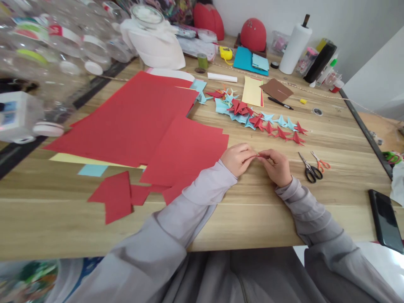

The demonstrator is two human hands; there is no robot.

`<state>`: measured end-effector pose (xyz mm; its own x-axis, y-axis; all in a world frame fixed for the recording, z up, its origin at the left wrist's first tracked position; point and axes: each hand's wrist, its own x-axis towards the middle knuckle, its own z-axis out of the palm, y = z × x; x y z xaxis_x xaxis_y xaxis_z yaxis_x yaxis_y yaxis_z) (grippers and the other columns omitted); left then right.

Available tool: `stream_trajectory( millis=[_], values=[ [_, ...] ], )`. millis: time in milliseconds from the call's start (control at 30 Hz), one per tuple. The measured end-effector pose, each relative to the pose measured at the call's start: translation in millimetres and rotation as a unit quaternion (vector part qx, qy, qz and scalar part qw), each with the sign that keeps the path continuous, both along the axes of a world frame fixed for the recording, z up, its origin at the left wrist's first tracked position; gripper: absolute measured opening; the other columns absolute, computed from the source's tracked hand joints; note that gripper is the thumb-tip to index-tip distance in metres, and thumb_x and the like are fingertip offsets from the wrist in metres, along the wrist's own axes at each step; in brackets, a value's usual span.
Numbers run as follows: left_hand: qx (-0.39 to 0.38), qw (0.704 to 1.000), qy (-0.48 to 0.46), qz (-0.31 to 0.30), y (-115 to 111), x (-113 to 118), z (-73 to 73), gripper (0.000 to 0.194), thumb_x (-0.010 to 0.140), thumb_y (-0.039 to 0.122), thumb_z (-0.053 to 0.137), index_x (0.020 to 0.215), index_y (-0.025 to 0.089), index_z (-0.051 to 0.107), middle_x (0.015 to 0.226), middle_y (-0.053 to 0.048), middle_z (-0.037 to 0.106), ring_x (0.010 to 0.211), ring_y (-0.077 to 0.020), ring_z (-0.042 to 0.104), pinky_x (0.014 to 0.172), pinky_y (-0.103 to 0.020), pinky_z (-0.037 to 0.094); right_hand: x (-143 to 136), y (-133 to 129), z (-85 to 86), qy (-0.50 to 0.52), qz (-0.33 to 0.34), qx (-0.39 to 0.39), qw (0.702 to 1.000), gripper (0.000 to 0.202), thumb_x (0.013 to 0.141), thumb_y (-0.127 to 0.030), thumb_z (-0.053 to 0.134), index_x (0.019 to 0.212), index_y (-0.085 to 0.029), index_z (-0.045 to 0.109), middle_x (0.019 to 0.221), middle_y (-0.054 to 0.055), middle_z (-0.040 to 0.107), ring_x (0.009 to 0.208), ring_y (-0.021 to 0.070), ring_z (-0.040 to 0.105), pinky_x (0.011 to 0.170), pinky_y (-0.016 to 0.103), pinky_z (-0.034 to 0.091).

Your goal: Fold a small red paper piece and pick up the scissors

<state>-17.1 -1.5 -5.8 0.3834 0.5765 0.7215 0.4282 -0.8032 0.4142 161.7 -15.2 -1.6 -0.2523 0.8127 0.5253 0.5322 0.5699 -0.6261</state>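
Observation:
My left hand (pixel 239 159) and my right hand (pixel 276 166) meet fingertip to fingertip above the wooden table. Both pinch a small piece of red paper (pixel 258 155), mostly hidden by the fingers. Large red paper sheets (pixel 132 118) lie to the left, partly under my left sleeve. Beyond my hands are folded paper figures, red ones (pixel 282 133) and light blue ones (pixel 281 121), in rows and a heap. Black-handled scissors (pixel 311 171) and a smaller orange-handled pair (pixel 320 162) lie right of my right hand.
Small red paper pieces (pixel 118 198) lie at the front left. Clear plastic bottles (pixel 63 40) crowd the back left. A black phone (pixel 385 219) rests at the right edge. A yellow tape measure (pixel 225 53), brown paper (pixel 276 89) and a white cylinder (pixel 295 49) stand or lie farther back.

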Motion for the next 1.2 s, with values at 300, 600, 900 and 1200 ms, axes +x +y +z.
stream_trajectory(
  millis=[300,600,900,1200],
  values=[
    [-0.008,1.0,-0.022,-0.004,0.3,0.8,0.0,0.019,0.088,0.018,0.051,0.082,0.013,0.068,0.074,-0.006,0.063,0.068,-0.012,0.059,0.062,-0.022,0.049,1.2,-0.2,1.2,-0.042,0.004,0.017,0.999,0.008,0.084,-0.02,0.058,0.083,-0.019,0.066,0.073,0.002,0.07,0.065,0.0141,0.063,0.061,0.026,0.051],
    [-0.017,1.0,0.015,0.009,0.4,-0.7,-2.7,0.022,0.089,0.019,0.047,0.083,0.013,0.067,0.075,-0.006,0.062,0.068,-0.0129,0.058,0.061,-0.023,0.047,2.1,0.8,-1.4,-0.06,0.002,0.017,0.998,0.013,0.085,-0.016,0.054,0.085,-0.02,0.066,0.075,0.003,0.07,0.068,0.0151,0.065,0.064,0.027,0.052],
    [-0.054,0.999,-0.004,0.0,2.2,-1.2,-2.7,0.021,0.088,0.02,0.048,0.083,0.016,0.068,0.076,-0.005,0.063,0.069,-0.0125,0.059,0.062,-0.023,0.047,0.8,-0.3,-0.6,0.01,-0.001,-0.042,0.999,0.01,0.082,-0.026,0.061,0.084,-0.018,0.067,0.076,0.004,0.07,0.067,0.0147,0.064,0.062,0.028,0.052],
    [-0.212,0.965,-0.152,0.006,-7.3,8.7,6.0,0.009,0.078,0.019,0.062,0.075,0.015,0.069,0.071,-0.004,0.065,0.064,-0.0126,0.06,0.059,-0.024,0.048,-3.9,0.5,3.6,0.205,0.036,-0.231,0.95,0.026,0.073,-0.044,0.07,0.079,-0.019,0.065,0.067,0.001,0.068,0.06,0.0138,0.064,0.061,0.029,0.054]
  ],
)
